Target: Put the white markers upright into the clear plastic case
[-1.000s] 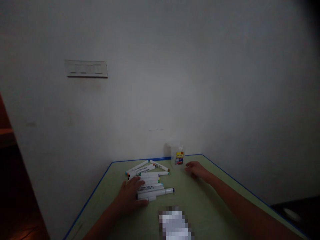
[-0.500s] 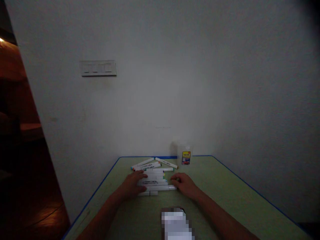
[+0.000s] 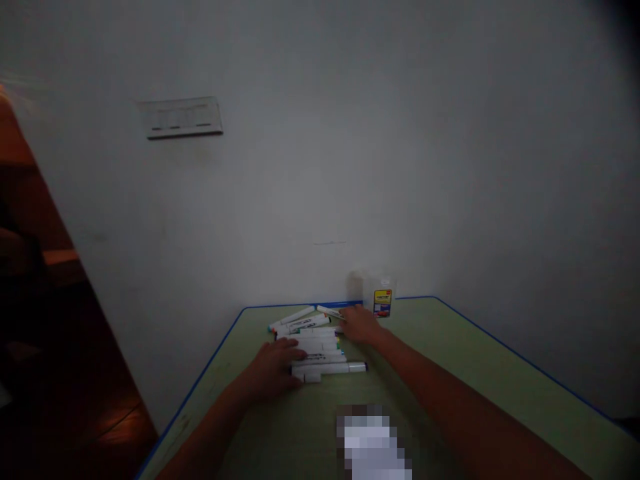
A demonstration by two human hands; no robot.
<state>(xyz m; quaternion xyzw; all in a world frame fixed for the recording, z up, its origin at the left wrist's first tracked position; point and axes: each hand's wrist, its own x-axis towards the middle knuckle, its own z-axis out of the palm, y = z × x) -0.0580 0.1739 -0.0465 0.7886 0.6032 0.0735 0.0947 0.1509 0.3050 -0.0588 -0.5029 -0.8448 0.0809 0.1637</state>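
A row of white markers (image 3: 320, 357) lies side by side on the green table, their colored ends facing right. My left hand (image 3: 277, 365) rests at the row's left ends, its fingers spread against the markers. At the back, my right hand (image 3: 361, 325) has its curled fingers on the right end of a slanted marker (image 3: 329, 311), hiding that end. Several more markers (image 3: 303, 325) lie loosely at angles behind the row. A clear plastic container (image 3: 383, 303) with a yellow and blue label stands just beyond my right hand.
The green table (image 3: 480, 387) has a blue edge and meets a grey wall (image 3: 320, 167) at the back. A pixelated, phone-shaped object (image 3: 375, 443) lies near the front. A switch panel (image 3: 183, 119) is on the wall. A dark doorway opens at the left.
My right hand has moved from the near right end of the row back to the slanted marker. My left hand stays at the row's left ends. The view has shifted slightly.
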